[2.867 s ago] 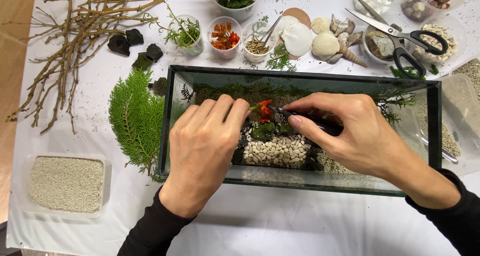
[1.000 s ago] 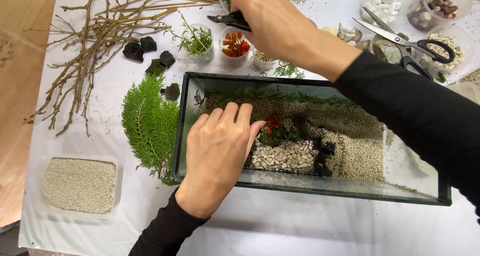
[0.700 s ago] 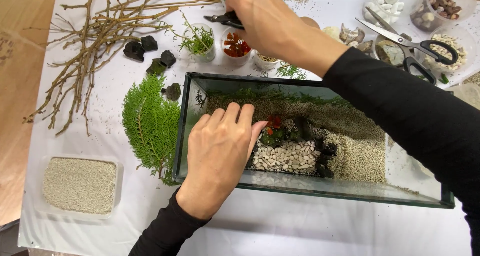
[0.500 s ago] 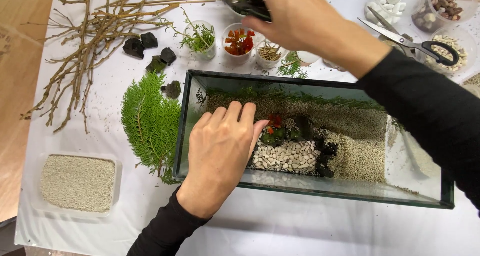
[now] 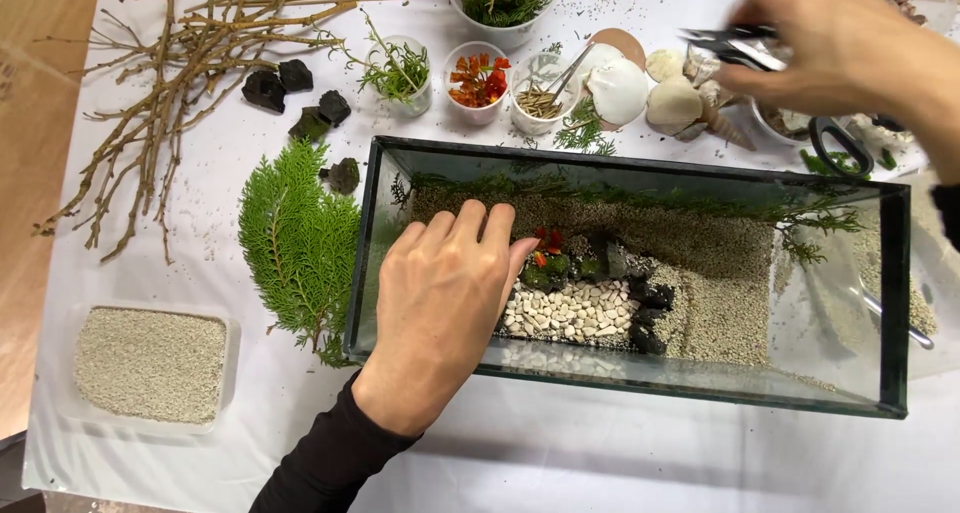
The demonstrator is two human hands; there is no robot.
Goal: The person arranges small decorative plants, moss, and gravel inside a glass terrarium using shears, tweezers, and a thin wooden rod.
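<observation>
**Left hand inside the glass tank, right hand up at the tweezers**

The left hand (image 5: pixel 440 313) lies palm down inside the rectangular glass tank (image 5: pixel 640 383), fingers together and stretched toward 1 o'clock, holding nothing; its fingertips rest on the sand just beside the small orange-red flowers (image 5: pixel 546 243) and the patch of white pebbles (image 5: pixel 568 311). The black sleeve enters from 6 o'clock across the tank's near wall. To the right of the pebbles, bare tan sand (image 5: pixel 720 293) leaves open room as far as the tank's right wall.

At 9 o'clock, outside the tank, a flat green conifer frond (image 5: pixel 295 243) lies touching the glass, with a clear tray of pale grit (image 5: pixel 150 365) nearer the table's corner.

At 1 o'clock the right hand (image 5: pixel 850 48), blurred, closes its fingers on dark metal tweezers (image 5: pixel 725 43) above the white seashells (image 5: pixel 640 83). Bare brown twigs (image 5: pixel 170 83) sprawl at 11 o'clock on the white table cover (image 5: pixel 600 463).
</observation>
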